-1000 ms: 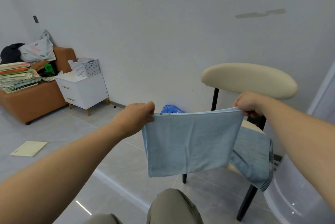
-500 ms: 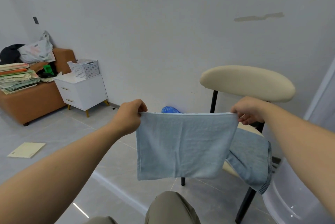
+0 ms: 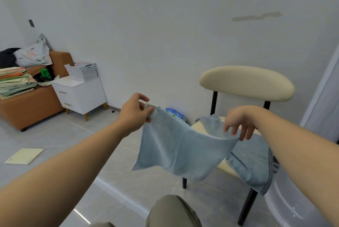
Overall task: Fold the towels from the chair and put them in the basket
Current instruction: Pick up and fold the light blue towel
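Note:
My left hand [image 3: 135, 114] pinches the upper left corner of a light blue towel [image 3: 176, 149], folded double and hanging in the air in front of the chair [image 3: 245, 81]. My right hand [image 3: 238, 125] is lower, fingers pointing down, and its fingertips hold the towel's right corner just above the seat. The top edge sags between my hands. A second, greyer blue towel [image 3: 253, 162] with a striped hem lies draped over the chair's cream seat. A white rounded container [image 3: 293, 208] stands at the lower right, beside the chair.
A white perforated basket [image 3: 81, 70] sits on a white nightstand [image 3: 80, 94] at the left wall. An orange sofa [image 3: 27, 109] holds stacked papers and bags. A yellow sheet [image 3: 23, 156] lies on the tiled floor. A blue bag [image 3: 174, 114] is by the wall. My knee [image 3: 170, 212] is below.
My right hand has dropped and come nearer, so the towel's taut top edge now slopes and sags. My left hand has stayed high and opened its outer fingers.

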